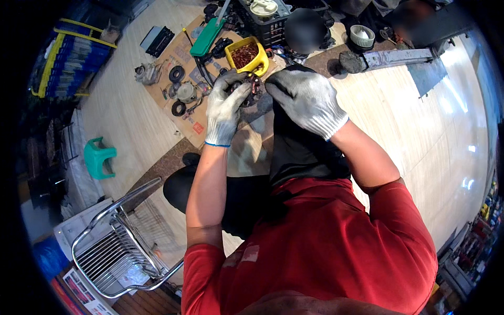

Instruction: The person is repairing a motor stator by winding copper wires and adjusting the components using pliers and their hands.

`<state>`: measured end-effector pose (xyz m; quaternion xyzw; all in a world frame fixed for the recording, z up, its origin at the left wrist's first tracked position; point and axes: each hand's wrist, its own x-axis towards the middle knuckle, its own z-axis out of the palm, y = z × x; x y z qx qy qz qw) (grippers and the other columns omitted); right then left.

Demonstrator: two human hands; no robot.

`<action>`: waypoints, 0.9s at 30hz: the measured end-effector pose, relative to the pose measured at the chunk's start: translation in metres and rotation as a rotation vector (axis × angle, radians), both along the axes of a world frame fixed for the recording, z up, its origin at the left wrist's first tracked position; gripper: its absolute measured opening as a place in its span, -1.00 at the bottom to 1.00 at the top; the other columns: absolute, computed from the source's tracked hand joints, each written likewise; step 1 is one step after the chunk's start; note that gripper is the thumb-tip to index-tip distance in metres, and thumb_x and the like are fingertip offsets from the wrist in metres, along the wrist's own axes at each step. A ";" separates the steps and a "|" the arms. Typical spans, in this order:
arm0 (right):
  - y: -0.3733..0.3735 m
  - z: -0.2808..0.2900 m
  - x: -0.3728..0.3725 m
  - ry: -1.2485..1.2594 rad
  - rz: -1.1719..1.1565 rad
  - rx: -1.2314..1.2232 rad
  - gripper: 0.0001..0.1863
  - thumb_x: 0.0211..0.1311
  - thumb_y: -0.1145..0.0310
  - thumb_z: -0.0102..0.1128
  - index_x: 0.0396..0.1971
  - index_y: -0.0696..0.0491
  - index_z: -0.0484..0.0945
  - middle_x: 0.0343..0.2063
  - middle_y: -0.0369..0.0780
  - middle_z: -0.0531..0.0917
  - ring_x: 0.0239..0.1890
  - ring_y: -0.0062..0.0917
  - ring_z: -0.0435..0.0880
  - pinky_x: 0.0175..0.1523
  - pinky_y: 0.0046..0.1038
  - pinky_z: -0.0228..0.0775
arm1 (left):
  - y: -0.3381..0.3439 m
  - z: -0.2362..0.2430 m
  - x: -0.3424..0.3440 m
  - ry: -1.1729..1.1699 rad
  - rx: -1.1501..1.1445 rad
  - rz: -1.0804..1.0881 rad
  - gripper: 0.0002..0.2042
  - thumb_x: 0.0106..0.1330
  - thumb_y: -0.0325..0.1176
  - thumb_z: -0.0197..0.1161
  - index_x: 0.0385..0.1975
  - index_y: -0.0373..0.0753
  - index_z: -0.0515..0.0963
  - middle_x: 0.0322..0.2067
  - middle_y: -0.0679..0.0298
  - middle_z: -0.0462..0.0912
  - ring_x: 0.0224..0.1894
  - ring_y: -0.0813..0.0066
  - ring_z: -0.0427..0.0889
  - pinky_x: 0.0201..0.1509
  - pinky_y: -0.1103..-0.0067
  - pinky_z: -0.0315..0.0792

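My left hand, in a white knit glove with a grey palm and fingers, grips a dark round part with coppery bits on it. My right hand, gloved the same way, is closed just right of that part, above my dark trouser leg. Its fingertips are pressed together, and what they may hold is hidden. Just beyond the part stands a yellow container full of small reddish-brown pieces.
Flattened cardboard on the floor bears black rings, a round metal part and a green case. A black crate stands behind. A metal chair is at lower left, a green stool at left.
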<state>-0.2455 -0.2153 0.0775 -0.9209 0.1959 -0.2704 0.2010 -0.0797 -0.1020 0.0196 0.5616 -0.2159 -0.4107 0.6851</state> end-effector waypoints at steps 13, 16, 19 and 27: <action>0.021 -0.037 -0.031 0.091 0.024 0.121 -0.76 0.31 0.22 0.10 -0.26 0.06 0.63 -0.36 -0.14 0.70 -0.33 -0.21 0.68 -0.25 -0.29 0.53 | -0.003 -0.017 0.006 0.175 -0.168 0.243 -0.70 0.34 -0.42 0.27 -0.01 -0.42 0.48 -0.16 0.08 0.65 -0.20 0.42 0.67 -0.13 0.58 0.61; 0.023 -0.035 -0.034 0.045 0.049 0.118 -0.79 0.29 0.25 0.12 -0.26 0.05 0.65 -0.34 -0.13 0.70 -0.32 -0.21 0.69 -0.24 -0.28 0.53 | -0.002 -0.007 0.005 0.018 -0.054 0.238 -0.70 0.31 -0.43 0.31 -0.02 -0.42 0.51 -0.17 0.12 0.66 -0.20 0.47 0.65 -0.09 0.60 0.56; 0.022 -0.027 -0.032 0.019 0.069 0.104 -0.79 0.28 0.26 0.16 -0.27 0.07 0.66 -0.33 -0.12 0.70 -0.30 -0.20 0.69 -0.22 -0.29 0.54 | -0.002 -0.005 0.003 -0.100 -0.019 0.241 -0.68 0.27 -0.40 0.34 -0.05 -0.45 0.52 -0.21 0.12 0.66 -0.20 0.47 0.65 -0.07 0.59 0.55; -0.006 -0.032 -0.032 0.032 -0.122 0.215 -0.70 0.28 0.18 0.18 -0.23 0.11 0.66 -0.24 -0.05 0.70 -0.21 -0.15 0.69 -0.15 -0.27 0.55 | 0.002 -0.007 0.009 -0.228 0.006 0.133 -0.67 0.28 -0.40 0.32 -0.03 -0.46 0.50 -0.18 0.10 0.64 -0.17 0.44 0.65 -0.06 0.55 0.57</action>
